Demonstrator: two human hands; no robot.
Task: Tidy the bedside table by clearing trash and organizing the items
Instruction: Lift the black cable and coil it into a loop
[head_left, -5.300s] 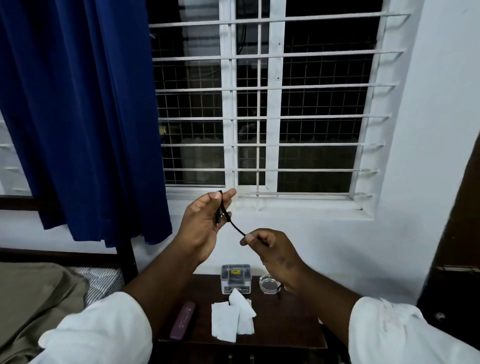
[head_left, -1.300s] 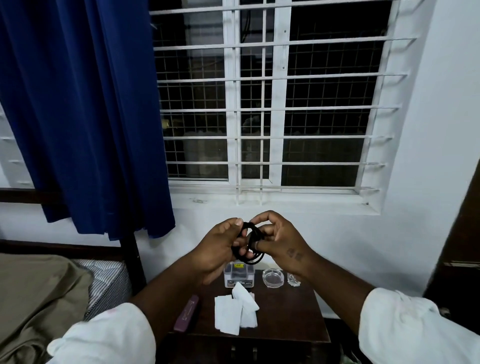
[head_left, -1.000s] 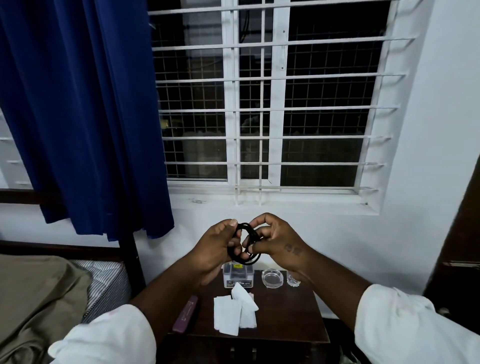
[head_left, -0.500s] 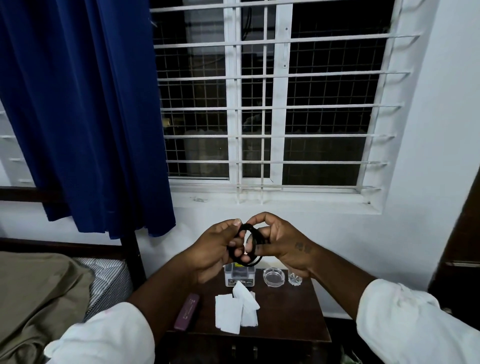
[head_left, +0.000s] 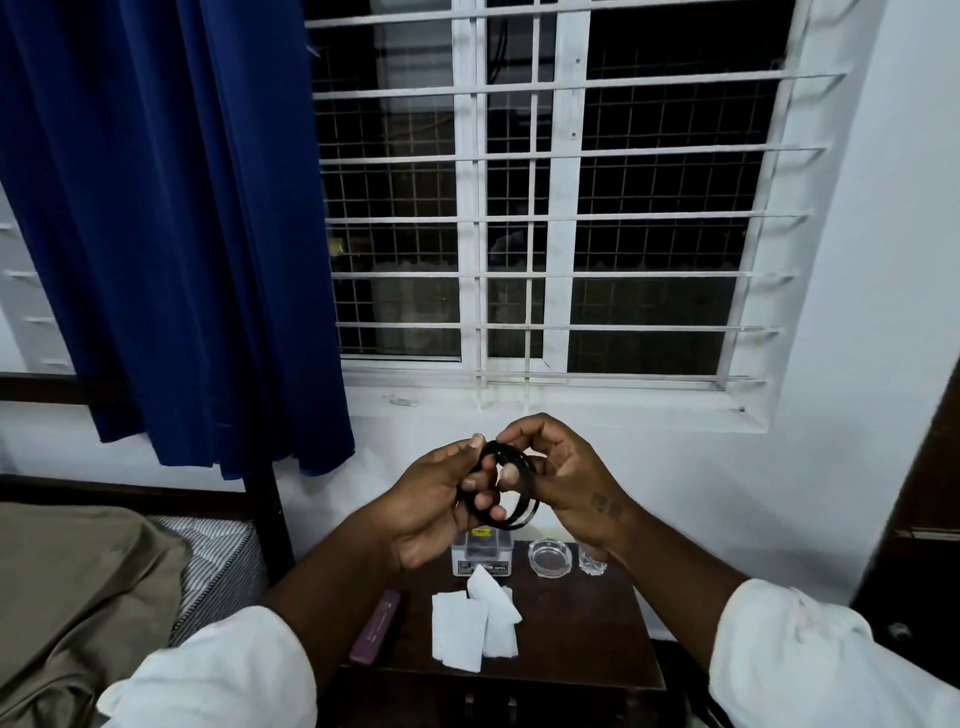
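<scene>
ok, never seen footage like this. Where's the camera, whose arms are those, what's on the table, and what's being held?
There is no machine here: a person works with bare hands. There is a single view, from a wide-angle camera worn on the head and looking forward and down. That means the two arms in white sleeves belong to the wearer.

The left hand and right hand together hold a black cable wound into a small coil. The fingers of both hands curl round it, above a dark bedside table.

On the table lie white tissues and a purple case near the left edge. Along the back stand a small clear box, a glass ashtray and a small glass.

Behind the table are a barred window and a blue curtain. A bed sits to the left.
</scene>
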